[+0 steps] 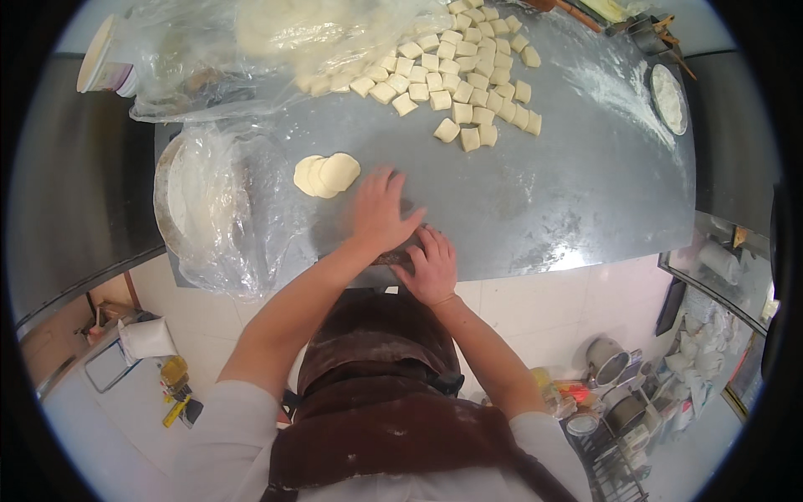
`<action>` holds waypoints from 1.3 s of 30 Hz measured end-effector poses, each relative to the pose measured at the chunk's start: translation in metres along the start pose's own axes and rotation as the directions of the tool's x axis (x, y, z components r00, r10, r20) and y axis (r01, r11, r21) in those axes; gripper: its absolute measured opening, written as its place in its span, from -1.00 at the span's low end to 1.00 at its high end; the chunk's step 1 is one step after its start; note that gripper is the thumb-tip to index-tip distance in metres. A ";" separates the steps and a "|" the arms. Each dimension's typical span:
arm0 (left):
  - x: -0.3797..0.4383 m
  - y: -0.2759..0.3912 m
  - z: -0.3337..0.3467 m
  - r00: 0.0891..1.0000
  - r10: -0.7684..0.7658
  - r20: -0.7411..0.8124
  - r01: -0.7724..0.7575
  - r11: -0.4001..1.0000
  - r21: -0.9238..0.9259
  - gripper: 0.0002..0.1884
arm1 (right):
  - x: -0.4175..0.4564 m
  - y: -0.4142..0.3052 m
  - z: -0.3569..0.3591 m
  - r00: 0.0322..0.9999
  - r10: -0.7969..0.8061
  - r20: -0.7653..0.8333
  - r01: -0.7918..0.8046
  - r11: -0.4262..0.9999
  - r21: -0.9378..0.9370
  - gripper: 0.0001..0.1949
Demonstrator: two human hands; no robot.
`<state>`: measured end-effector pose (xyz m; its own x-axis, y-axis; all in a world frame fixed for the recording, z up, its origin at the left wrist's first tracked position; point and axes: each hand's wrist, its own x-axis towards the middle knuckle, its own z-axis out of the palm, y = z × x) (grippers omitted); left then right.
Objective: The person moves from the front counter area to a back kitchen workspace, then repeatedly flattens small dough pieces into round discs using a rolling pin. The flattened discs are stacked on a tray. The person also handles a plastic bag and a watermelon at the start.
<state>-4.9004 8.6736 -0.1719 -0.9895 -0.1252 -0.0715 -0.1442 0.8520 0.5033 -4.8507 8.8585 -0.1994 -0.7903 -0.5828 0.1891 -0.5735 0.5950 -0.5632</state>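
My left hand (pixel 384 210) is slightly blurred, fingers spread above the grey tabletop (pixel 539 188), just right of a small overlapping stack of flat, round dough wrappers (pixel 327 176). Nothing shows in its grasp. Close to the table's front edge, my right hand (pixel 434 263) has its thumb and fingers around the right end of a dark rolling pin (pixel 391 258). My left wrist and forearm cover part of the pin. Whether any dough lies beneath my hands cannot be seen. Many cut dough pieces (pixel 462 113) are scattered beyond my hands, several touching one another.
Clear plastic sheeting (pixel 207 103) covers more dough at the back left. A round tray (pixel 164 194) under plastic film sits at the left edge. A bowl of flour (pixel 669 99) stands far right, near spilled flour (pixel 618 88). A white tub (pixel 100 59) is at upper left.
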 end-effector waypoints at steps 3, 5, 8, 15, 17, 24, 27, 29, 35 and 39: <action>0.006 0.003 0.025 0.995 0.029 -0.098 -0.023 0.998 0.056 -0.05 | -0.006 0.006 -0.007 0.999 0.053 0.010 -0.053 0.998 0.016 -0.46; -0.001 0.005 0.038 0.998 -0.007 -0.059 0.014 0.993 0.120 0.02 | -0.015 0.010 -0.014 0.996 0.088 0.003 -0.088 0.996 0.026 -0.47; 0.000 0.018 0.033 0.999 -0.038 -0.009 0.039 0.995 0.093 0.02 | -0.012 0.009 -0.021 0.993 0.116 0.008 -0.116 0.993 0.025 -0.48; -0.069 -0.056 -0.017 0.996 -0.027 -0.082 0.031 0.998 0.047 0.02 | 0.059 0.023 -0.027 0.979 0.055 0.196 -0.032 0.992 -0.119 -0.26; -0.057 -0.067 -0.025 0.990 -0.004 -0.137 0.023 0.991 0.136 -0.03 | 0.101 0.023 -0.024 0.980 0.051 0.193 -0.023 0.989 -0.144 -0.14; -0.059 -0.071 -0.022 0.973 0.062 -0.223 -0.013 0.977 0.213 -0.16 | 0.087 0.029 -0.002 0.990 -0.010 0.141 0.031 0.989 -0.146 0.00; -0.101 -0.047 -0.004 0.987 0.011 -0.160 0.002 0.997 0.083 -0.29 | 0.017 0.017 -0.010 0.990 -0.008 0.139 0.024 0.993 -0.113 -0.23; -0.087 -0.024 -0.001 0.983 -0.159 -0.087 0.152 0.986 -0.074 -0.41 | 0.001 0.014 -0.010 0.995 -0.033 0.091 0.040 0.996 -0.080 -0.38; 0.046 -0.018 -0.065 0.844 -0.388 0.370 0.375 0.920 0.110 -0.60 | 0.002 0.016 -0.010 1.000 -0.023 0.000 0.023 0.994 -0.103 -0.53; 0.118 -0.036 -0.049 0.903 0.307 -0.302 -0.259 0.947 0.188 -0.75 | 0.008 0.014 -0.007 0.999 -0.037 0.005 0.037 0.997 -0.071 -0.54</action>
<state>-5.0119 8.6037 -0.1562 -0.9369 -0.0049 0.3497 0.1197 0.9351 0.3336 -4.8661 8.8660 -0.1998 -0.7675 -0.6071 0.2059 -0.6164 0.6106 -0.4972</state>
